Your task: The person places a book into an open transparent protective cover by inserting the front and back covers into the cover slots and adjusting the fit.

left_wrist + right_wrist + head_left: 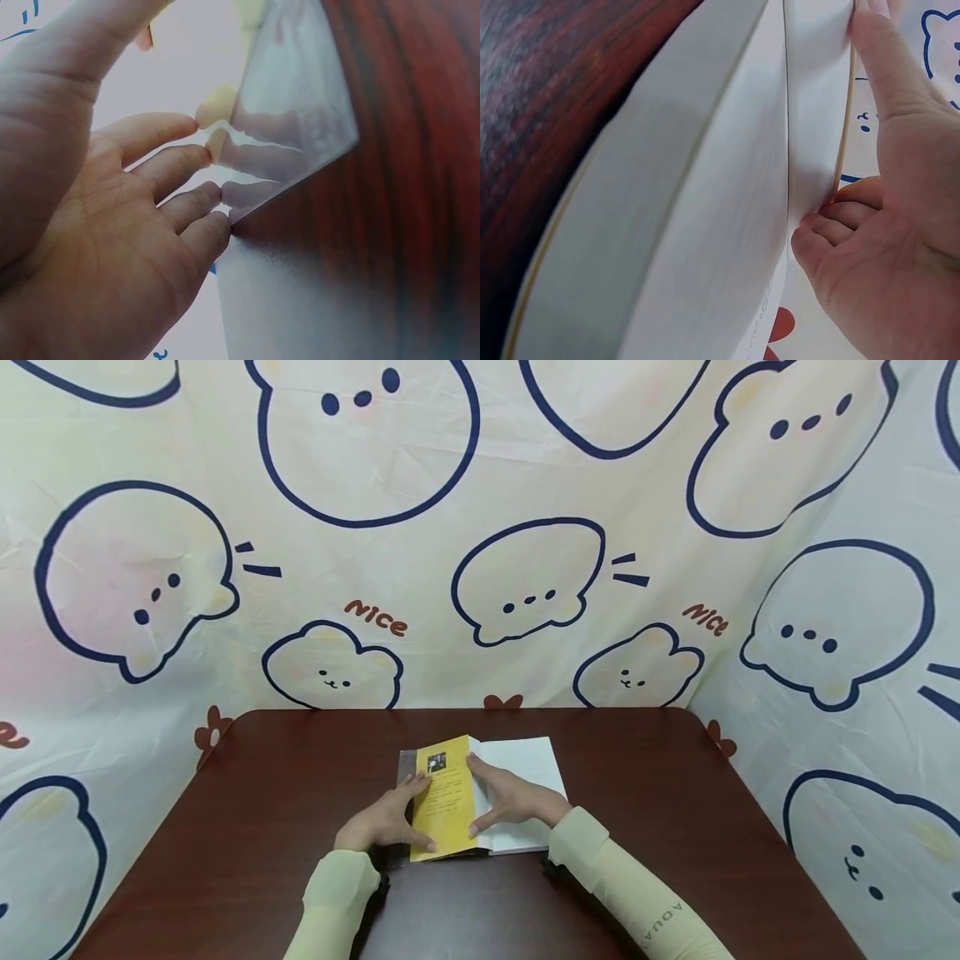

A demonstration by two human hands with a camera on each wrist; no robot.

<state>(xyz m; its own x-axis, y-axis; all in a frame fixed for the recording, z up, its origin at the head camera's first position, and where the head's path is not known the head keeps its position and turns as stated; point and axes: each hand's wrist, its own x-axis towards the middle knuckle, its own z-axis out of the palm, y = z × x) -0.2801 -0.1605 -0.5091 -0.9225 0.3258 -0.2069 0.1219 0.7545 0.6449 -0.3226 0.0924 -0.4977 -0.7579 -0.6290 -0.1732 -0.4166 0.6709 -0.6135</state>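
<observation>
An open book lies on the dark brown table. In the head view its left part shows a yellow flap point(450, 806) with a small photo and lines of text, and its right part shows a white page point(528, 760). My left hand point(386, 818) touches the yellow flap's left edge, thumb low and fingers higher. In the left wrist view, the left hand's fingertips point(217, 196) meet a glossy, reflecting sheet point(300, 112). My right hand point(517, 797) lies over the white page, thumb and forefinger spread along the yellow flap's right edge. Pale pages point(727, 187) fill the right wrist view.
The brown table point(300, 777) has rounded far corners. Behind and beside it hangs a pale cloth point(420, 568) printed with blue-outlined cartoon heads. A grey strip point(406, 763) of the book shows left of the yellow flap.
</observation>
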